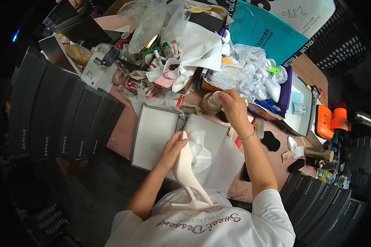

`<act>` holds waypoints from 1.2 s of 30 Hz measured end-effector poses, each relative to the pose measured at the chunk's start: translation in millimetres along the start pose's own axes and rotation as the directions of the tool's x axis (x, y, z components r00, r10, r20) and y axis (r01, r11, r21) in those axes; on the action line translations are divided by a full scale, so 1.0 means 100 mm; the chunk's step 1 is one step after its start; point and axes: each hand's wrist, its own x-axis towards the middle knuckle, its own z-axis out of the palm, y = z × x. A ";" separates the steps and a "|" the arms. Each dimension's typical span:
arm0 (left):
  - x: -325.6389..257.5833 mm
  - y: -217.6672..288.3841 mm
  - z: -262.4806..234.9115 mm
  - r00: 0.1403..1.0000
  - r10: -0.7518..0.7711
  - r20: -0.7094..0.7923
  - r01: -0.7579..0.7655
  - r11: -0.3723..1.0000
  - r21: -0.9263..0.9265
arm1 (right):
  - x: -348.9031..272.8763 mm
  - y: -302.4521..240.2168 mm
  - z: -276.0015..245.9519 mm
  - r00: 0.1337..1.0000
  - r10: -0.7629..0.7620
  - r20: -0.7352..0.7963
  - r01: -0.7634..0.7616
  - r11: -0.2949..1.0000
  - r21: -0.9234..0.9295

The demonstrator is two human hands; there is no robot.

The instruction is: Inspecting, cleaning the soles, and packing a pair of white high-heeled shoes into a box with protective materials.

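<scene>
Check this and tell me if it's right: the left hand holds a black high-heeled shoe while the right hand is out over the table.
Wrong on colour: the high-heeled shoe in the left hand is creamy white, as the head view shows. The right hand is indeed out over the table.

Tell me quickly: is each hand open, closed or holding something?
Left hand: closed, holding a cream high-heeled shoe.
Right hand: fingers at the top of a round container; grip unclear.
</scene>
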 end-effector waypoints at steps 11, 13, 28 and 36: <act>-0.09 0.18 0.10 0.995 0.055 0.079 -0.058 0.998 0.030 | -0.27 0.14 0.30 0.995 0.100 -0.025 -0.096 0.987 0.126; -0.10 0.21 0.09 0.995 0.068 0.079 -0.070 0.997 0.029 | -0.32 0.14 0.23 0.984 0.061 -0.167 -0.052 0.997 0.059; -0.20 0.16 0.08 0.996 0.072 0.061 -0.074 0.997 0.027 | -0.40 0.04 0.32 0.986 0.116 -0.117 -0.107 0.991 0.077; -0.35 0.28 0.04 0.984 0.134 0.121 -0.135 0.991 -0.001 | -0.50 -0.82 -0.44 0.952 0.278 0.126 -0.305 0.889 0.342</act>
